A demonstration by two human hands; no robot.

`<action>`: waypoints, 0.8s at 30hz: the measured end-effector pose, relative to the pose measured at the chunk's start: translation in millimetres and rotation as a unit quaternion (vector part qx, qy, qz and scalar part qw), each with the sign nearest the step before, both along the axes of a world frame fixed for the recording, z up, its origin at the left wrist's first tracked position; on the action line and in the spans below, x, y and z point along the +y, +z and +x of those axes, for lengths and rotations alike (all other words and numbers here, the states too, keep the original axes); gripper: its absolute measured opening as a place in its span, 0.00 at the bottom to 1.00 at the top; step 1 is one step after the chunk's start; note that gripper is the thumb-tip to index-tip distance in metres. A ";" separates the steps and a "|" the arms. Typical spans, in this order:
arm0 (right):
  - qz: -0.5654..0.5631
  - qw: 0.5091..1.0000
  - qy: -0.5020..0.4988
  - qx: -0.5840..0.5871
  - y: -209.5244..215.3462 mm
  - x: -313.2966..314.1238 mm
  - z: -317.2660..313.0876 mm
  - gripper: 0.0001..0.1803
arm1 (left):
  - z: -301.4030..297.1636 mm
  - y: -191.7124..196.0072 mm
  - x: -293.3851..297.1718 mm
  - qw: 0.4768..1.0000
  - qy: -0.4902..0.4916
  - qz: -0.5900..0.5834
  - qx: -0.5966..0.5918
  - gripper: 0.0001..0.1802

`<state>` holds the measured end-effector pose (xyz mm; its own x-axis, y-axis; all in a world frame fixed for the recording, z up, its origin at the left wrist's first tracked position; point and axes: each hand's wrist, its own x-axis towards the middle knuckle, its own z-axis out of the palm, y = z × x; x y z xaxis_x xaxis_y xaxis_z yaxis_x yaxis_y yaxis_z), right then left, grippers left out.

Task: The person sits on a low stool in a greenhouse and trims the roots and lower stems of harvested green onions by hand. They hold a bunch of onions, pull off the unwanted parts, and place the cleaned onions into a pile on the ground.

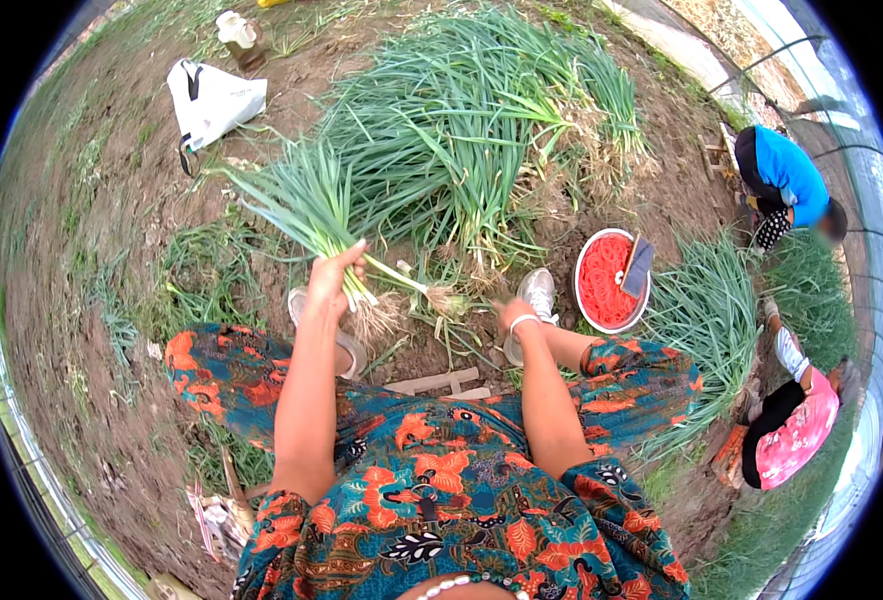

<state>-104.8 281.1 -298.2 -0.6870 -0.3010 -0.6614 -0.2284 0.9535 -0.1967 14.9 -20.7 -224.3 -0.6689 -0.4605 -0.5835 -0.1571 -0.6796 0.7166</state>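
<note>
My left hand (330,277) is wrapped round a bunch of green onions (306,205), leaves up and left, pale roots hanging below the fist. One stalk slants out to the right from it, its root tuft (445,299) over the soil. My right hand (514,314), with a white band at the wrist, is low by my right shoe, just right of that root tuft. Its fingers are drawn together; whatever is between them is too small to tell. A large heap of green onions (461,130) lies on the ground beyond both hands.
A white tub of red ties (609,278) with a dark flat object (637,266) on it stands to my right. More green onions (706,320) lie beyond it. Two people (786,175) crouch at the far right. A white bag (213,103) and jug (240,38) are at upper left.
</note>
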 end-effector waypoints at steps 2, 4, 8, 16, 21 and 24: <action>-0.134 0.982 -0.128 -0.046 17.7 -18.4 -12.4 0.33 | -2.0 -4.0 -5.9 0.999 -0.004 0.018 0.031 0.07; -0.432 0.827 -0.228 -0.278 31.8 -32.2 1.3 0.41 | -4.3 -10.0 -4.3 0.998 0.020 0.052 0.025 0.07; -0.460 0.665 -0.278 -0.518 46.9 -43.6 25.2 0.33 | -6.0 -18.4 -1.7 0.990 0.035 0.126 0.046 0.07; -0.576 0.379 -0.248 -0.680 60.2 -64.5 34.9 0.33 | -6.0 -21.1 -6.6 0.972 0.033 0.219 0.079 0.08; -0.611 0.413 -0.261 -0.623 80.5 -69.7 43.3 0.13 | -11.0 -14.7 -8.9 0.973 0.044 0.211 0.080 0.08; -0.616 0.473 -0.217 -0.592 97.9 -70.9 46.1 0.14 | -14.8 -6.6 -8.4 0.969 0.048 0.223 0.095 0.09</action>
